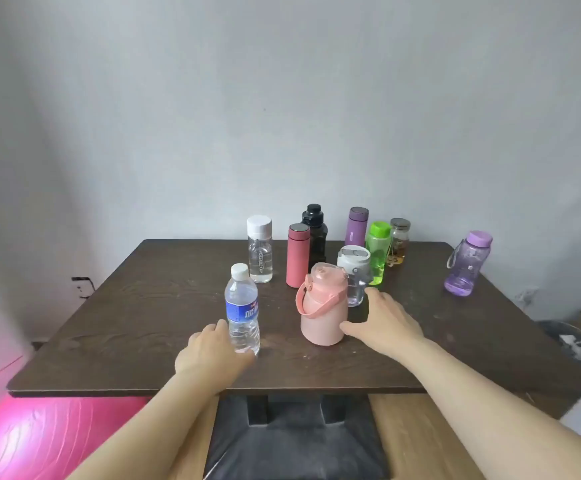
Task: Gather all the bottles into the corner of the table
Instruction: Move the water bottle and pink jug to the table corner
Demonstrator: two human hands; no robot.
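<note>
On the dark wooden table (143, 323) a clear water bottle (242, 306) with a blue label stands near the front. My left hand (213, 348) wraps its lower part. A pink jug (322, 317) with a strap stands beside it. My right hand (386, 320) is spread, its thumb touching the jug's lower right side. Behind stand a white-lidded clear cup (353, 261), a white-capped clear bottle (260, 251), a red flask (297, 256), a black bottle (315, 223), a purple flask (356, 226), a green bottle (377, 251) and a glass jar (399, 242). A purple bottle (466, 265) stands alone at the right.
The table's far edge meets a grey wall. A pink exercise ball (39, 441) lies under the table's left front corner. A dark bin (573, 341) sits on the floor to the right. A wooden seat (420, 438) is below my arms.
</note>
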